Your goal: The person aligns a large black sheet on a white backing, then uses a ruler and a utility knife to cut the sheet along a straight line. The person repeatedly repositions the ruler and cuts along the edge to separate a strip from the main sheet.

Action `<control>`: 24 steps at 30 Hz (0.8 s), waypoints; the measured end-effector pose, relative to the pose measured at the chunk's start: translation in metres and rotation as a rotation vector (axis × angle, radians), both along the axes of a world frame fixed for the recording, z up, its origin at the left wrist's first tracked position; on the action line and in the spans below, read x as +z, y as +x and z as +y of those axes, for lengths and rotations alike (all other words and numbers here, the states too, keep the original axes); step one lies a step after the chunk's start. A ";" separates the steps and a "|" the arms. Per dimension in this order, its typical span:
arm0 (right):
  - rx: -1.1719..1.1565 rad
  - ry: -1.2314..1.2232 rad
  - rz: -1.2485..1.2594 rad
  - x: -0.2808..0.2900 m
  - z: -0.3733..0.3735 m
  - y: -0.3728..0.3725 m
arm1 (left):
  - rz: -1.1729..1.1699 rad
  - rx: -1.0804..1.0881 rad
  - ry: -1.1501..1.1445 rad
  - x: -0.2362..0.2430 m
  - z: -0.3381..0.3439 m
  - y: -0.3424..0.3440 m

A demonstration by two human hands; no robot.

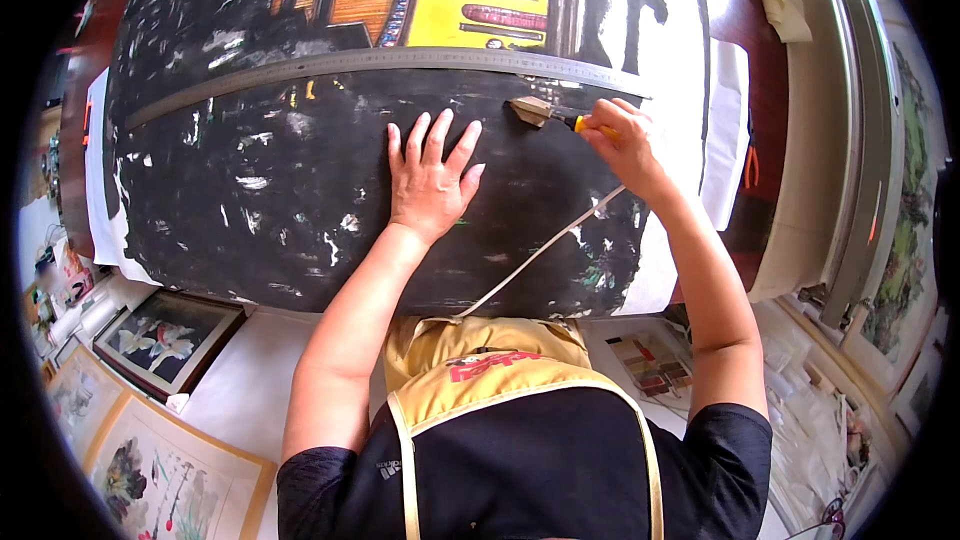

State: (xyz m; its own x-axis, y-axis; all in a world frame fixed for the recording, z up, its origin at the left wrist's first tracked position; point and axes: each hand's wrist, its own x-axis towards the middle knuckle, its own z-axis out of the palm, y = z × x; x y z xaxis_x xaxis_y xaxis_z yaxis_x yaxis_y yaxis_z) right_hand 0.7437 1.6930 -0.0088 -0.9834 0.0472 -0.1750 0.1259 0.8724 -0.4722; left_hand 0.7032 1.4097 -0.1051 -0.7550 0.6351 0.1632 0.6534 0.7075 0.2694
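My left hand (430, 180) lies flat on the black painted sheet (300, 210), its fingers spread and pointing away from me. To the right, my right hand (622, 145) is closed around the yellow handle of a small tacking iron (531, 110) with a pointed metal head. That head is at the sheet's surface; whether it presses down I cannot tell. A pale cord (545, 245) runs from near my right wrist to the sheet's near edge. Beyond both hands, a long metal ruler (400, 60) lies across the sheet, below a yellow and orange painted part.
White paper (722, 130) sticks out under the sheet at the right on a dark red table (752, 70). A framed flower picture (165, 345) lies at the lower left, near mounted paintings (170, 470). Crumpled clear plastic (805, 420) is at the lower right.
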 end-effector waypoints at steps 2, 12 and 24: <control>0.007 0.063 -0.026 0.006 0.001 0.000 | -0.001 -0.002 0.007 -0.001 0.000 -0.001; -0.047 0.054 0.056 -0.007 0.022 0.025 | -0.005 -0.009 -0.029 0.003 0.002 0.000; -0.038 0.057 0.049 -0.008 0.052 0.035 | -0.093 -0.139 0.092 0.003 0.071 0.032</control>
